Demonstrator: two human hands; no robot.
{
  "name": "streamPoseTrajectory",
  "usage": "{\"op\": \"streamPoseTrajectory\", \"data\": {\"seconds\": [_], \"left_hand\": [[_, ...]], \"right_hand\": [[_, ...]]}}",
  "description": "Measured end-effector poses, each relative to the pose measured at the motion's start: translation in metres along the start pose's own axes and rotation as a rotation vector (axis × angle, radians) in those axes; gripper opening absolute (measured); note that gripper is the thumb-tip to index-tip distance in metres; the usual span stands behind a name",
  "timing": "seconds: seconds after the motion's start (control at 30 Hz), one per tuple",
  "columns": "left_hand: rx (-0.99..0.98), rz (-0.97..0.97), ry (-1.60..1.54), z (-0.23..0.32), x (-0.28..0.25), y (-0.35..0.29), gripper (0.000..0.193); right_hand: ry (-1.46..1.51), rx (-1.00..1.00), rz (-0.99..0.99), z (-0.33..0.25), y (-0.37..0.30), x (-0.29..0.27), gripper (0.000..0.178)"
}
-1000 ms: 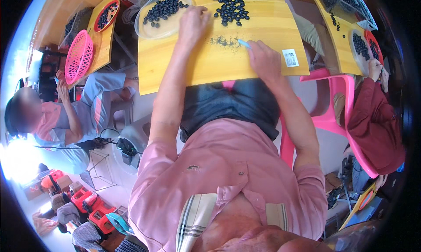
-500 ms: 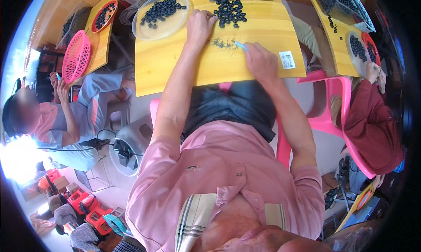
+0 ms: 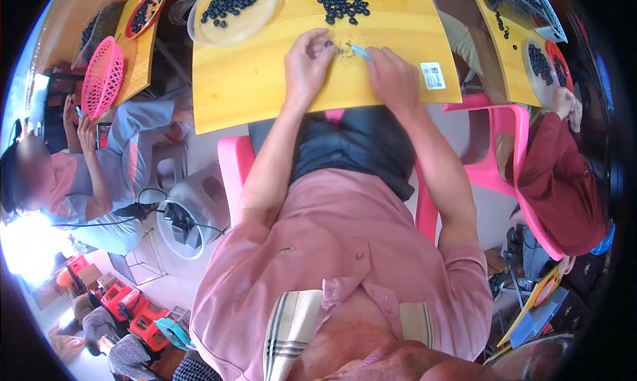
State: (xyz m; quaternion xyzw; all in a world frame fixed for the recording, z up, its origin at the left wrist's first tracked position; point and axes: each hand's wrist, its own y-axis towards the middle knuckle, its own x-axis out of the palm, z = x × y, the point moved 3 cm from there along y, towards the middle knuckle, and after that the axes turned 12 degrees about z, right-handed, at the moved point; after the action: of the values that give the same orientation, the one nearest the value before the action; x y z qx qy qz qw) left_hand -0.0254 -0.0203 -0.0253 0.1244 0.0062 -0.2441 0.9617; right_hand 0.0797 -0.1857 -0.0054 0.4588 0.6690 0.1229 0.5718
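Note:
My left hand [image 3: 307,69] is closed in a pinch over the yellow table [image 3: 245,89], with a small round black piece [image 3: 329,44] at its fingertips. My right hand [image 3: 395,79] grips a slim tool with a light-blue handle [image 3: 360,51]; its tip points toward the black piece, and its working end is too small to make out. Dark crumbs [image 3: 345,53] lie on the tabletop between the two hands. Just beyond them is a heap of similar black pieces [image 3: 344,4]. To the far left, a round clear plastic tray [image 3: 265,23] holds more of these pieces.
A white printed label [image 3: 432,76] is stuck at the table's right side. People sit at side tables on both sides, near a pink basket [image 3: 104,76] on the left and a clear tray [image 3: 533,56] on the right. A pink chair [image 3: 488,169] stands right of me.
My left hand has come back from the heap toward the tool, now pinching a black piece. My right hand still holds the tool. The whole view has shifted slightly.

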Motion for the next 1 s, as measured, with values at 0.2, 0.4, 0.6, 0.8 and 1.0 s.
{"op": "streamPoseTrajectory", "data": {"seconds": [0.2,0.4,0.6,0.8,1.0], "left_hand": [[0.119,-0.036,0.103,0.004,-0.003,-0.003,0.022],[0.051,-0.053,0.015,-0.003,0.001,-0.005,0.027],[0.08,-0.107,0.049,0.003,0.004,-0.008,0.029],[0.069,-0.128,0.016,0.001,0.004,-0.008,0.033],[0.002,-0.148,-0.01,0.001,0.005,-0.007,0.037]], "right_hand": [[0.0,-0.044,0.041,-0.002,-0.001,-0.002,0.01],[-0.007,-0.111,0.096,-0.006,-0.001,-0.005,0.012],[-0.037,-0.191,0.113,-0.008,-0.002,-0.004,0.009],[-0.051,-0.216,0.094,-0.007,-0.002,-0.001,0.008],[-0.022,-0.205,0.109,-0.007,-0.002,0.0,0.006]]}}
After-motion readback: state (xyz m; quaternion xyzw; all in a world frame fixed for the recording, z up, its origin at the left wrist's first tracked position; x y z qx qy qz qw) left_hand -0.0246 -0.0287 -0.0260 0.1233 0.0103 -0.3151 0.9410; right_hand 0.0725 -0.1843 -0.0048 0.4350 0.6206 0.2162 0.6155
